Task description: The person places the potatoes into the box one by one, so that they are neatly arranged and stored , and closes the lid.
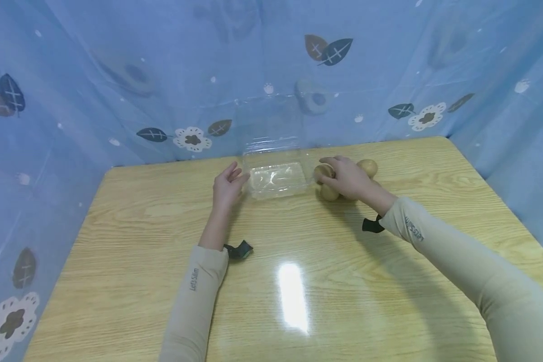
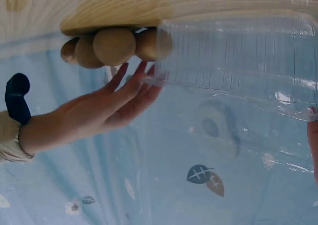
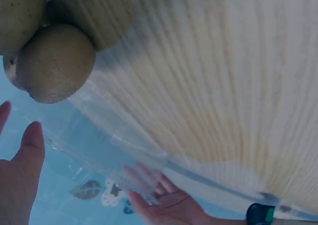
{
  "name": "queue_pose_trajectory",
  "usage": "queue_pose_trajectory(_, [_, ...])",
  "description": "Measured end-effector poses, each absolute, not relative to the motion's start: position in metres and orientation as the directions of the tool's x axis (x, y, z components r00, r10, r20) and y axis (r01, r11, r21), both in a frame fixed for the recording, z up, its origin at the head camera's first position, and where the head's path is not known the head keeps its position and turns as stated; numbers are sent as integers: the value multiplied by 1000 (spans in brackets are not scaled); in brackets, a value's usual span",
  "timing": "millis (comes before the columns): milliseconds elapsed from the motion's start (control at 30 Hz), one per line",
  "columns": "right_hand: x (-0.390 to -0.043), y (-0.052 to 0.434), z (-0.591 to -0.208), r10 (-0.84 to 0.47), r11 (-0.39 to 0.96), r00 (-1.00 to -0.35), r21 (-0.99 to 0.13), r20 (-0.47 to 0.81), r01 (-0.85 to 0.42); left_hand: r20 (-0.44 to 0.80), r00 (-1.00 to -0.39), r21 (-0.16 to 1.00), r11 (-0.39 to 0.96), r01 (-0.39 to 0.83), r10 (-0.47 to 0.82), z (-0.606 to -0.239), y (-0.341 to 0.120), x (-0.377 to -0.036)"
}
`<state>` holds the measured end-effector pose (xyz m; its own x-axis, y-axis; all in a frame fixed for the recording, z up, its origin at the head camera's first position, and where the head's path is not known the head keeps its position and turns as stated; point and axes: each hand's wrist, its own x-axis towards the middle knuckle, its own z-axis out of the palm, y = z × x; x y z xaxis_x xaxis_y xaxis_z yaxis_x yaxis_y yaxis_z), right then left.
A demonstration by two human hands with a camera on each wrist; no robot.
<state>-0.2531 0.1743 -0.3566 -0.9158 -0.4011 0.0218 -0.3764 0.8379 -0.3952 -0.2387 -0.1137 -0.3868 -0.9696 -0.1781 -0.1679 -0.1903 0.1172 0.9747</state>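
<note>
A clear plastic clamshell box point(image 1: 278, 180) lies open at the back of the wooden table point(image 1: 163, 281), its lid point(image 1: 271, 120) standing up against the curtain. My left hand point(image 1: 228, 185) is open, with straight fingers against the box's left side. Just right of the box sit several brown potatoes point(image 1: 368, 167). My right hand point(image 1: 344, 176) lies over them with fingers stretched out. In the right wrist view its fingertips point(image 3: 32, 135) stand apart from the nearest potato point(image 3: 54, 63). The left wrist view shows that hand point(image 2: 99, 111) reaching along the potatoes point(image 2: 114, 45) to the box's edge point(image 2: 238, 56).
A blue curtain with a leaf and flower print point(image 1: 192, 138) closes the table on the back and both sides. Black wrist straps point(image 1: 239, 250) hang from both sleeves. The table's near half is bare wood with a lamp glare point(image 1: 293, 296).
</note>
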Motion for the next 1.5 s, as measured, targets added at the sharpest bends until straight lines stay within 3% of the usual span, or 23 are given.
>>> queue_pose_trajectory(433, [-276,170,-350,-400,854,-909,-408,-117,-323,-262,-955,958,80,-275,-139,-392,-111,-242])
queue_pose_trajectory(967, [-285,159,-357,-409,865,-903,-374,-135,-335,-299,-943,953,7,-303,-144,-390,-115,-242])
queue_pose_trajectory(1233, [-291,165,-354,-443,859,-893,-323,-76,-398,-290,-944,956,4,-294,-159,-393,-115,-243])
queue_pose_trajectory(1500, [-293,170,-339,-389,848,-921,-386,13,-364,-297,-941,953,10,-302,-160,-393,-113,-243])
